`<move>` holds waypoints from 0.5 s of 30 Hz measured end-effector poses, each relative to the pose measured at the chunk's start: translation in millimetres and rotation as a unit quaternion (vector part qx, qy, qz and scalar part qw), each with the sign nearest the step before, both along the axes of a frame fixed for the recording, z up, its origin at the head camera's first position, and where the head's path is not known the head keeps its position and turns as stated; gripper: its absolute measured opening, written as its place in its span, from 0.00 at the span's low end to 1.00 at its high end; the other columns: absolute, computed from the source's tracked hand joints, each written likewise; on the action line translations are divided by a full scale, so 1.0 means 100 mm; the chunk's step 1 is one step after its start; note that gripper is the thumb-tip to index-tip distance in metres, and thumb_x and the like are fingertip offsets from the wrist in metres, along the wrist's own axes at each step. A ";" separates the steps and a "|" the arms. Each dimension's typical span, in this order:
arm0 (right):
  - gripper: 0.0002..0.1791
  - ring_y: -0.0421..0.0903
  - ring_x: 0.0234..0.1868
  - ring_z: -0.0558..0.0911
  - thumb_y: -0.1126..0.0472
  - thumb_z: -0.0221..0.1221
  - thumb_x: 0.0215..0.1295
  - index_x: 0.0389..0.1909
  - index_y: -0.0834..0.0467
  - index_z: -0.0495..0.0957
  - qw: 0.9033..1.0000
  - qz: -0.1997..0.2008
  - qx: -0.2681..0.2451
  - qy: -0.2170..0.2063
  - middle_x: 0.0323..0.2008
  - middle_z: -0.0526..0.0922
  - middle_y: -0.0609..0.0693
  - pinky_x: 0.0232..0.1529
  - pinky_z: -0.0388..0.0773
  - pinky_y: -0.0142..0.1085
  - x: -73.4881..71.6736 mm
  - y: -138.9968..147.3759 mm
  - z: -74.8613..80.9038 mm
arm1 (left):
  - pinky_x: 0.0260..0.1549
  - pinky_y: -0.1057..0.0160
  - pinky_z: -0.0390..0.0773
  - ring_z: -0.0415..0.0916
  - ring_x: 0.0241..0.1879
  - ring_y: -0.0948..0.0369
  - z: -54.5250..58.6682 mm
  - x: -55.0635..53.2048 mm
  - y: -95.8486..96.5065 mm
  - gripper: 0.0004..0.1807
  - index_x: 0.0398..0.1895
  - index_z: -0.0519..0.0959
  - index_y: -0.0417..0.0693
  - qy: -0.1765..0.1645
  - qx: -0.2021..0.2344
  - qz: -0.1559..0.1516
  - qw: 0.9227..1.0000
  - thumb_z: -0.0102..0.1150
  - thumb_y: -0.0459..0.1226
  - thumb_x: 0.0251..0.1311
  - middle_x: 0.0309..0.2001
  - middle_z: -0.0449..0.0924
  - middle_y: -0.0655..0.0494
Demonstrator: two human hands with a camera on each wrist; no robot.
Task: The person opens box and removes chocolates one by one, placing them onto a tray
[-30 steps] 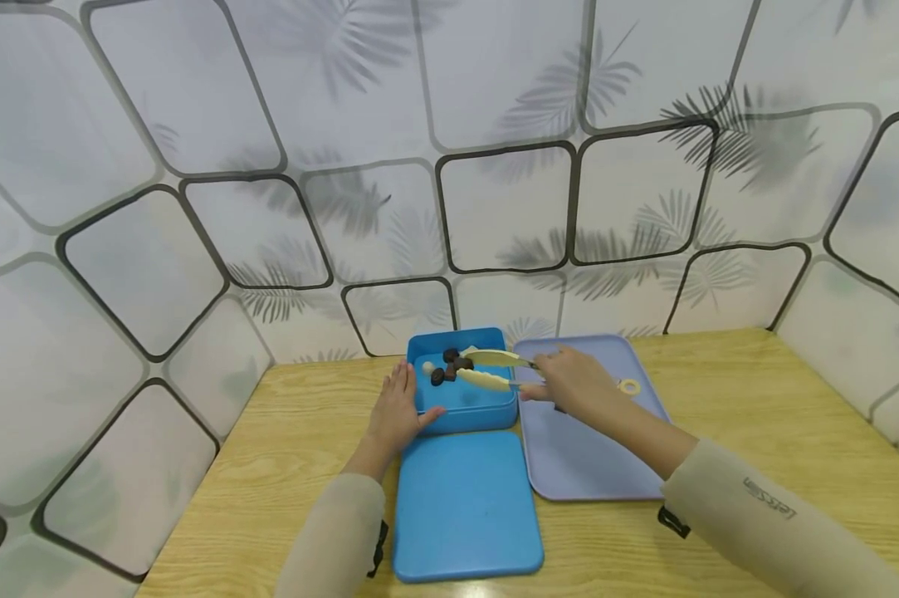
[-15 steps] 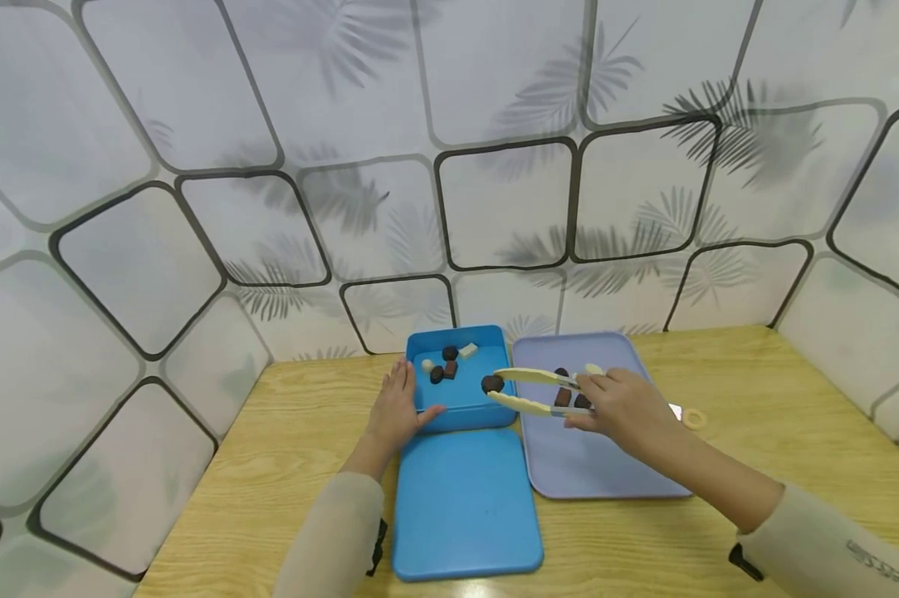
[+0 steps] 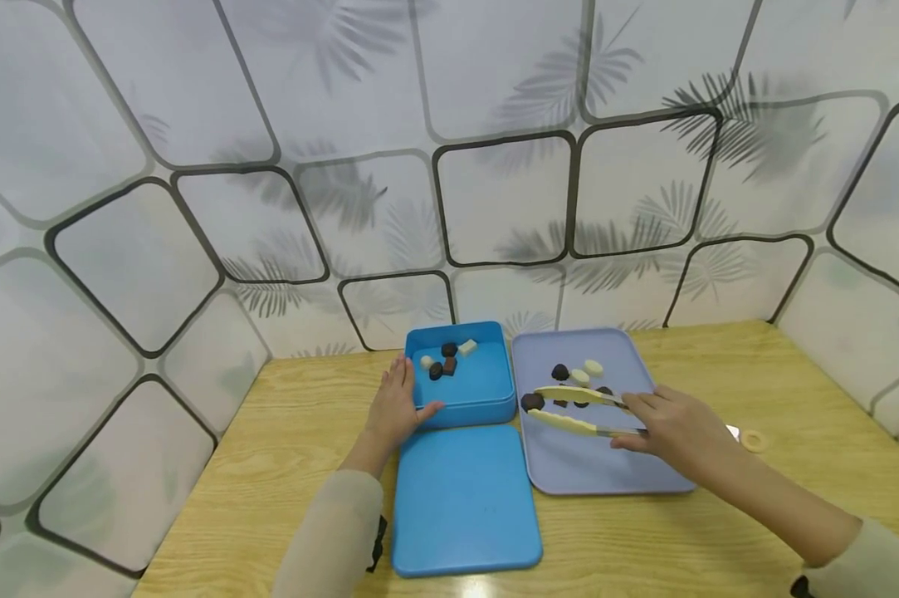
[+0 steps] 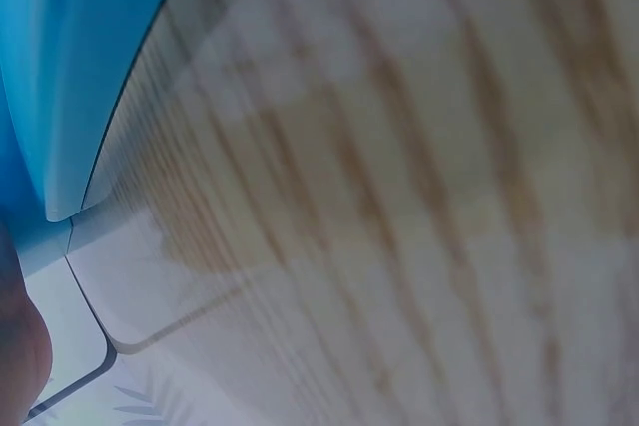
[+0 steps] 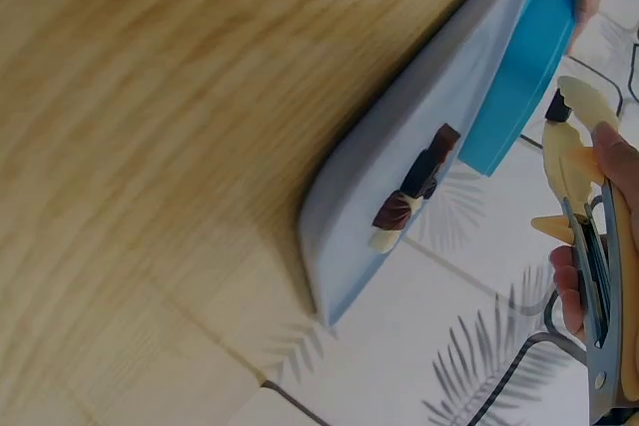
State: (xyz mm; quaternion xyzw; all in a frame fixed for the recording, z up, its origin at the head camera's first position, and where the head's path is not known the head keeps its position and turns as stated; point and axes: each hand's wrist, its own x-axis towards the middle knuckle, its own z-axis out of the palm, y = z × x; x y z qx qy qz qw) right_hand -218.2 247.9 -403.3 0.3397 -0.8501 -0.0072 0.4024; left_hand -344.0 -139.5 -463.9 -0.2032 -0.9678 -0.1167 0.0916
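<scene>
My right hand (image 3: 681,428) grips a pair of tongs (image 3: 564,421) with cream-coloured tips. Between those tips is a round dark chocolate (image 3: 532,403), over the left edge of the lilac tray (image 3: 606,469). In the right wrist view, the chocolate (image 5: 557,107) shows as a dark piece at the tongs' end. Straight fingers of my left hand (image 3: 393,409) rest against the left wall of a blue box (image 3: 464,414), thumb at its front corner. Inside the box lie several dark, brown and white chocolates (image 3: 450,366). Several more chocolates (image 3: 580,379) lie on the tray, some partly hidden by the tongs.
A flat blue lid (image 3: 467,502) lies on the wooden table (image 3: 232,482) in front of the box. The tray stands directly right of the box. Behind the table hangs a patterned backdrop (image 3: 509,199).
My right hand has drawn the tongs out of the box and rightward to the tray, with a dark chocolate held in their tips. The left hand has stayed at the box.
</scene>
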 end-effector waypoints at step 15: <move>0.44 0.43 0.15 0.71 0.28 0.34 0.62 0.28 0.64 0.80 0.999 -0.021 0.015 -0.036 0.17 0.78 0.51 0.14 0.71 0.31 0.07 0.29 -0.23 | 0.70 0.48 0.48 0.43 0.72 0.42 -0.01 -0.01 -0.01 0.71 0.71 0.47 0.27 -0.003 0.003 0.003 1.000 0.09 0.79 0.39 0.73 0.44 0.33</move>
